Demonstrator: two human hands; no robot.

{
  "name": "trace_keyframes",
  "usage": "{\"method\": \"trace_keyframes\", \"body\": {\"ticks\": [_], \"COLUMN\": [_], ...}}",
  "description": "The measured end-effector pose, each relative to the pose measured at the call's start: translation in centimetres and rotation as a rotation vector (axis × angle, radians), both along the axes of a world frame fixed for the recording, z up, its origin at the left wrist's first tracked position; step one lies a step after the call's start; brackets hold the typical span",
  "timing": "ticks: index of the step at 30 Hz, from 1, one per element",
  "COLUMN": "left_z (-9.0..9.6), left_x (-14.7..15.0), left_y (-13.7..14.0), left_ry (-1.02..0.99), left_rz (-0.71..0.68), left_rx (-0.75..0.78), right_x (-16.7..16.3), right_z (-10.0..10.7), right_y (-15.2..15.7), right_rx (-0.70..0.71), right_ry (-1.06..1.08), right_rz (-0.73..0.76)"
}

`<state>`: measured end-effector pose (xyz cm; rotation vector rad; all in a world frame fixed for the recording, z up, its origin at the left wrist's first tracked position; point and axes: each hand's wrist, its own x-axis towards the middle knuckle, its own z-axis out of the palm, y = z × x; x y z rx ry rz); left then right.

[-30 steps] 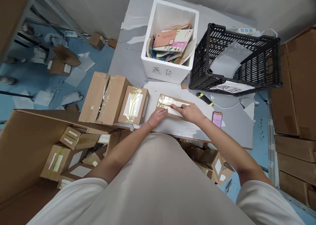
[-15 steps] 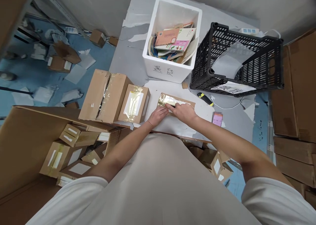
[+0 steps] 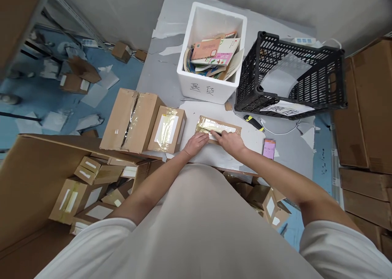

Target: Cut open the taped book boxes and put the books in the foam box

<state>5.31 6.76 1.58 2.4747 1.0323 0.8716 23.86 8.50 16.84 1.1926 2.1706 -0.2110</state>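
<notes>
A small flat cardboard box (image 3: 202,123), with shiny tape and a white label on top, lies on the table in front of me. My left hand (image 3: 196,143) rests at its near left edge, fingers stretched out and close together. Over the box top, my right hand (image 3: 231,141) holds a thin dark tool (image 3: 217,133), with the index finger stretched along it toward the taped label. Most of the tool is hidden by the fingers, so its kind cannot be made out. A yellow and black box cutter (image 3: 254,122) lies beyond my right hand.
Two taped cartons (image 3: 134,120) stand at left. Behind are a white foam box (image 3: 211,89) of books and a black crate (image 3: 290,105). A phone (image 3: 269,149) lies at right. A large open carton (image 3: 27,181) holds several parcels. Stacked boxes (image 3: 364,128) stand far right.
My right hand has shifted slightly, its fingertip a little to the right and lower on the box. My left hand stays at the box edge. The view has tilted slightly.
</notes>
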Motion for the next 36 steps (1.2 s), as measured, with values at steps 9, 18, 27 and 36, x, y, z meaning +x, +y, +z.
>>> {"method": "trace_keyframes", "body": {"ticks": [9,18,27,36], "left_z": [0.6,1.2,6.1,7.0], "left_x": [0.0,0.3,0.8,2.8], "left_y": [-0.1,0.3,1.9,5.0], "left_ry": [-0.002,0.024,0.391,0.549], "left_rz": [0.028,0.024,-0.022,0.021], "left_rx": [-0.016,-0.034,-0.156,-0.283], "right_x": [6.4,13.5,15.2,11.6], "right_z": [2.8,4.5,-2.3,-5.6], "right_y": [-1.9,-6.6,-11.0,-11.6], "right_rx": [-0.025,0.025,-0.045,-0.180], "right_ry": [-0.081,-0.118,0.874,1.309], "right_rz": [-0.061,-0.243,-1.167,-1.436]}}
